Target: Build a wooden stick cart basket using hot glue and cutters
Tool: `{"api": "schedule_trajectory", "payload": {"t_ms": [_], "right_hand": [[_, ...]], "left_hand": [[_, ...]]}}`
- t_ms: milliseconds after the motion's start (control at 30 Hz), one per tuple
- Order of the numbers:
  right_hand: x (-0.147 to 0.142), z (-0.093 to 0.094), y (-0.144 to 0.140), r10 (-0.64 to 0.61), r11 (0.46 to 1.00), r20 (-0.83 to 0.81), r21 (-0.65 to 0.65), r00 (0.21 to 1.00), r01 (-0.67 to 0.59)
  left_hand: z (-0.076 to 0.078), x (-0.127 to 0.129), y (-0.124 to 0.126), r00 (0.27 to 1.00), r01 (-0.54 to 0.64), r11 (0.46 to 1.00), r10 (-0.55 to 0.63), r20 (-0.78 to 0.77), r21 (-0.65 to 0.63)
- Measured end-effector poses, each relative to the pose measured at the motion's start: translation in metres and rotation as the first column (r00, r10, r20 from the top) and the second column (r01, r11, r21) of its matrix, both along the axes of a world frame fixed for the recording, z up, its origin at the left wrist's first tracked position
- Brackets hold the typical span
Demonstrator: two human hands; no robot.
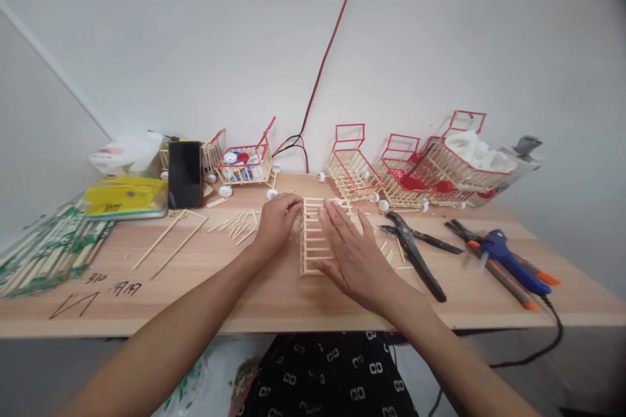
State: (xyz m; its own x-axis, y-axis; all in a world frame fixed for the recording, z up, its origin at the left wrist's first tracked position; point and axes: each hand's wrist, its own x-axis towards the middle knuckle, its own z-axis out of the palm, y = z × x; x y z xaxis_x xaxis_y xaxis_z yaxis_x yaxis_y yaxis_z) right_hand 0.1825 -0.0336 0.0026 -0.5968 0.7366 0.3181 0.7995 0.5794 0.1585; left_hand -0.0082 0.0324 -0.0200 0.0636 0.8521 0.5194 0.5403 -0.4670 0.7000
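A small ladder-like frame of pale wooden sticks (315, 249) lies on the table in front of me. My left hand (280, 225) is closed in a pinch at its upper left corner; the fingertips meet the edge there, and whether a loose piece is between them is hidden. Over the right part of the frame my right hand (355, 247) lies flat, fingers apart and thumb reaching across the lower rungs. It covers much of that side. Short cut sticks (238, 225) are scattered left of my left hand, with more partly visible beyond my right hand.
Black-handled pliers (415, 254) and a blue glue gun (516, 264) with a cord lie right. Miniature stick carts with red trim, such as this cart (352, 169), line the wall. A phone (184, 174), yellow pack (126, 197) and bagged stick bundles (53, 244) are left.
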Motion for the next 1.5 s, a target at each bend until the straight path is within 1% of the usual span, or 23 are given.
{"api": "schedule_trajectory", "payload": {"t_ms": [100, 200, 267, 333, 400, 500, 567, 633, 667, 733, 800, 833, 867, 900, 967, 1033, 1067, 1133, 1167, 1300, 1400, 1500], "right_hand": [[0.001, -0.003, 0.000, -0.018, 1.000, -0.007, 0.001, 1.000, 0.018], [0.001, -0.005, 0.000, -0.008, 1.000, -0.017, 0.000, 1.000, 0.008], [0.002, -0.002, 0.001, -0.004, 1.000, -0.063, 0.018, 0.998, 0.005], [0.007, 0.003, -0.001, 0.006, 0.998, -0.153, 0.059, 0.988, 0.003], [0.014, 0.010, -0.005, 0.034, 0.994, -0.281, 0.110, 0.959, -0.003], [0.029, 0.013, -0.017, 0.076, 0.985, -0.483, 0.172, 0.872, 0.009], [0.038, 0.009, -0.027, 0.076, 0.981, -0.565, 0.190, 0.821, 0.039], [0.044, -0.001, -0.039, 0.082, 0.981, -0.604, 0.191, 0.793, 0.044], [0.047, -0.008, -0.045, 0.090, 0.982, -0.617, 0.187, 0.782, 0.035], [0.049, -0.020, -0.055, 0.101, 0.985, -0.643, 0.172, 0.759, 0.015], [0.049, -0.030, -0.064, 0.103, 0.989, -0.663, 0.148, 0.742, -0.005], [0.048, -0.034, -0.068, 0.101, 0.991, -0.670, 0.133, 0.736, -0.015], [0.047, -0.037, -0.071, 0.099, 0.993, -0.676, 0.120, 0.730, -0.024], [0.046, -0.039, -0.073, 0.100, 0.993, -0.681, 0.110, 0.726, -0.034], [0.042, -0.042, -0.077, 0.109, 0.993, -0.689, 0.103, 0.717, -0.052], [0.039, -0.044, -0.080, 0.125, 0.992, -0.692, 0.104, 0.711, -0.073], [0.038, -0.044, -0.081, 0.131, 0.991, -0.693, 0.103, 0.709, -0.082], [0.035, -0.045, -0.084, 0.139, 0.990, -0.694, 0.098, 0.706, -0.099], [0.034, -0.046, -0.086, 0.145, 0.989, -0.693, 0.097, 0.706, -0.109], [0.026, -0.042, -0.090, 0.184, 0.982, -0.686, 0.103, 0.704, -0.156], [0.011, -0.034, -0.091, 0.199, 0.976, -0.710, 0.080, 0.676, -0.203], [-0.010, -0.025, -0.092, 0.176, 0.957, -0.752, -0.022, 0.635, -0.290]], "left_hand": [[0.000, -0.001, -0.001, 1.000, 0.005, 1.000, -0.005, -0.013, 0.005], [-0.001, -0.002, 0.000, 1.000, 0.007, 1.000, -0.007, -0.028, 0.000], [-0.001, -0.004, 0.001, 0.999, 0.002, 1.000, -0.002, -0.038, -0.008], [0.002, -0.007, 0.001, 0.999, -0.018, 1.000, 0.018, -0.043, -0.011], [0.011, -0.013, -0.001, 0.998, -0.052, 0.999, 0.052, -0.027, 0.000], [0.034, -0.027, -0.008, 0.993, -0.114, 0.992, 0.113, 0.034, 0.044], [0.050, -0.045, -0.017, 0.987, -0.160, 0.985, 0.158, 0.039, 0.070], [0.061, -0.071, -0.029, 0.974, -0.220, 0.972, 0.223, -0.028, 0.079], [0.064, -0.087, -0.036, 0.956, -0.279, 0.957, 0.284, -0.073, 0.078], [0.064, -0.122, -0.053, 0.897, -0.384, 0.923, 0.378, -0.229, 0.019], [0.057, -0.156, -0.070, 0.798, -0.504, 0.862, 0.445, -0.406, -0.047], [0.051, -0.170, -0.077, 0.738, -0.564, 0.822, 0.457, -0.496, -0.082], [0.045, -0.181, -0.085, 0.688, -0.601, 0.791, 0.441, -0.576, -0.113], [0.039, -0.190, -0.091, 0.641, -0.634, 0.758, 0.408, -0.650, -0.150], [0.028, -0.199, -0.099, 0.564, -0.678, 0.718, 0.372, -0.737, -0.156], [0.021, -0.200, -0.104, 0.520, -0.703, 0.697, 0.371, -0.770, -0.140], [0.019, -0.199, -0.105, 0.514, -0.709, 0.693, 0.379, -0.770, -0.132], [0.018, -0.196, -0.107, 0.526, -0.711, 0.692, 0.409, -0.745, -0.122], [0.018, -0.194, -0.109, 0.545, -0.705, 0.700, 0.431, -0.719, -0.114], [0.021, -0.185, -0.122, 0.659, -0.646, 0.760, 0.511, -0.551, -0.068], [0.025, -0.172, -0.136, 0.760, -0.566, 0.822, 0.492, -0.425, -0.061], [0.027, -0.157, -0.148, 0.822, -0.483, 0.874, 0.432, -0.372, -0.053]]}}
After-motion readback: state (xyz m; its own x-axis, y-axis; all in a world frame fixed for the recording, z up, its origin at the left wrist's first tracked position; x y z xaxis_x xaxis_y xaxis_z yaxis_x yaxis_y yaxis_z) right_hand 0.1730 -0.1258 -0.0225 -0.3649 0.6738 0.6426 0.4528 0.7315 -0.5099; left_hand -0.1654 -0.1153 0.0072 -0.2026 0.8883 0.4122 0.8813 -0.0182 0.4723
